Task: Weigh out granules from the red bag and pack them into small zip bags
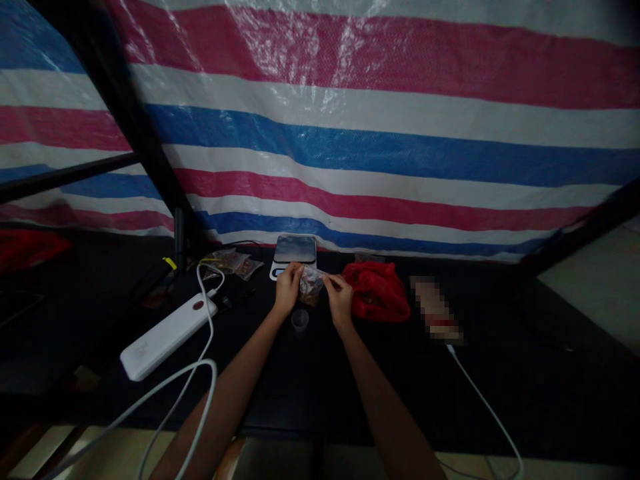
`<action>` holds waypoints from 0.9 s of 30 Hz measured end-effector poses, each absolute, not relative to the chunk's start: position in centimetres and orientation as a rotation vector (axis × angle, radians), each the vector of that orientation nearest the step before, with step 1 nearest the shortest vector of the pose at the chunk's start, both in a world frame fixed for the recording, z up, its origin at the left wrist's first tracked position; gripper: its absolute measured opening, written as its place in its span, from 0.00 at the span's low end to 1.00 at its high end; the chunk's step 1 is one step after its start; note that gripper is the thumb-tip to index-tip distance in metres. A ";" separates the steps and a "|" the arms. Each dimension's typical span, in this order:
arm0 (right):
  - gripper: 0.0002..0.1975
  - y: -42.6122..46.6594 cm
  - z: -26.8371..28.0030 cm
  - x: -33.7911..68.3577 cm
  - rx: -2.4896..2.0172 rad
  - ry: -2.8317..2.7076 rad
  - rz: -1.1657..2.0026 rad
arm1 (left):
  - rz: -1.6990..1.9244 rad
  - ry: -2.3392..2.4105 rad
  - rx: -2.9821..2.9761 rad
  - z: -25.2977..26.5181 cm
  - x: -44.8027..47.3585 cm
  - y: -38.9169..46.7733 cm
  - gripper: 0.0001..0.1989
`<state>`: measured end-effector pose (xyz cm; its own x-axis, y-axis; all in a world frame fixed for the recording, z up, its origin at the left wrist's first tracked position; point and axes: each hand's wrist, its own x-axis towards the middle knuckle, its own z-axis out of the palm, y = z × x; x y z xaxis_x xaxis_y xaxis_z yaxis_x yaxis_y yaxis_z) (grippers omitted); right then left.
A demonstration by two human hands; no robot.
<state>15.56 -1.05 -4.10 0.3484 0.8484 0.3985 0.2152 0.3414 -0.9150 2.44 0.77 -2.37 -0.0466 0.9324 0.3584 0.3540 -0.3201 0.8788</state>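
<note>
Striped plastic cloth in red, white and blue hangs behind a black table. Just over the table, two hands hold one small clear bag between them. The left hand pinches the top of the bag on one side, and the right hand pinches the top on the other side. Brown bits sit low in the bag. Just below the grip is a little clear cup. Just past the grip is a white scale with a shiny top. Right beside the right hand is a red plastic bag. Out past the left hand are more clear bags and, nearer the body, a long white box with a white cord. Well to the right of the grip is a blurred-out thing.
</note>
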 end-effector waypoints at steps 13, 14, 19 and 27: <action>0.11 -0.4 -4.9 16.0 -1.224 -1.107 0.604 | 1.355 1.284 1.696 -2.3 2.8 0.7 0.12; 0.11 -0.3 -5.0 16.0 -1.224 -1.095 0.610 | 1.351 1.265 1.681 -2.3 2.8 0.7 0.12; 0.11 -0.4 -4.7 15.8 -1.244 -1.096 0.617 | 1.339 1.203 1.594 -2.5 2.9 1.0 0.12; 0.11 -0.8 -4.2 15.8 -1.267 -1.156 0.607 | 1.351 1.139 1.480 -3.1 2.9 1.7 0.12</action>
